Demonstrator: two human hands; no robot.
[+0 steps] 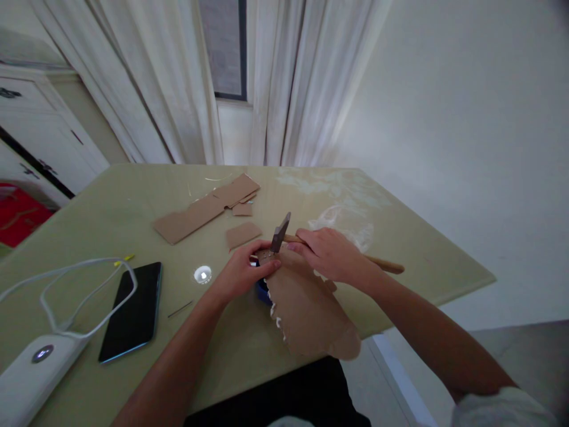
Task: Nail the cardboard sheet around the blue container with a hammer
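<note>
My right hand [331,252] is wrapped round the wooden handle of a hammer [280,232], close behind its metal head. The head's lower end meets the far end of a cut cardboard piece [311,302], where several small shiny dots show. With thumb on top, my left hand [249,267] grips that same end of the cardboard, its fingers partly hidden beneath. White thread or trim runs along the cardboard's left edge. Under it, a dark blue object [264,292] shows only in part, so its kind is unclear.
Cardboard strips [200,216] and a small cardboard square [243,235] lie farther back. Clear plastic film [351,225] is at right. On the left are a phone [133,311], a white power bank [42,370] with a cable, a thin metal rod [180,309] and a small round shiny item [203,274].
</note>
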